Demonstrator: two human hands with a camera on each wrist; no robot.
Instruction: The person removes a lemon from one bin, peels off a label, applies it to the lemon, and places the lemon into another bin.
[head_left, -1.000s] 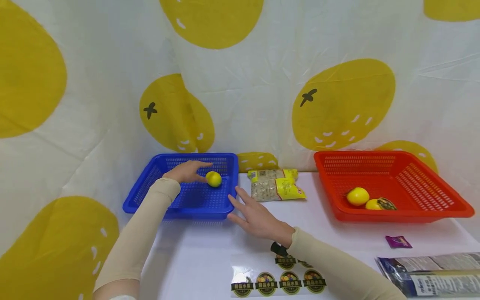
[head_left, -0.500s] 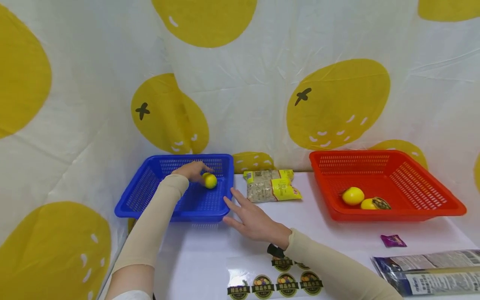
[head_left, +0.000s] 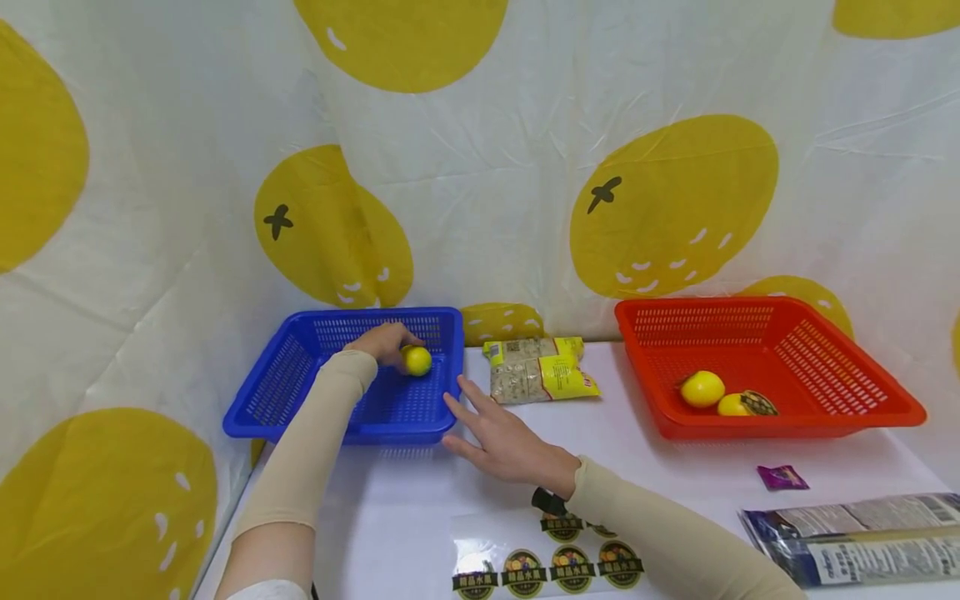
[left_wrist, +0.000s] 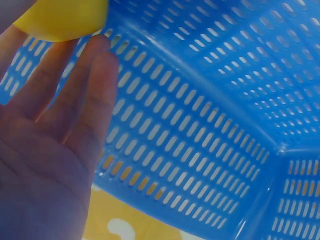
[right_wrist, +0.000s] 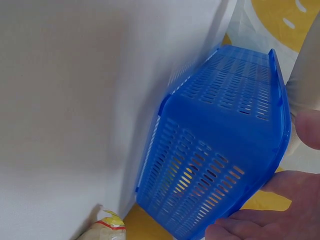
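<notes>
Left hand (head_left: 384, 342) gripping lemon (head_left: 417, 360) in blue basket (head_left: 300, 379); right hand (head_left: 504, 440) spread flat; red basket (head_left: 847, 392): two fruits.

Left basket (head_left: 300, 392) held one fruit (head_left: 417, 360); packet (head_left: 542, 379) lay between it and right basket (head_left: 862, 400), which contained two fruits (head_left: 702, 388).

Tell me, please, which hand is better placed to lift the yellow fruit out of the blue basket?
Probably the left hand: it already touches the yellow fruit inside the blue basket. The right hand lies spread on the table outside the basket's near corner.
</notes>
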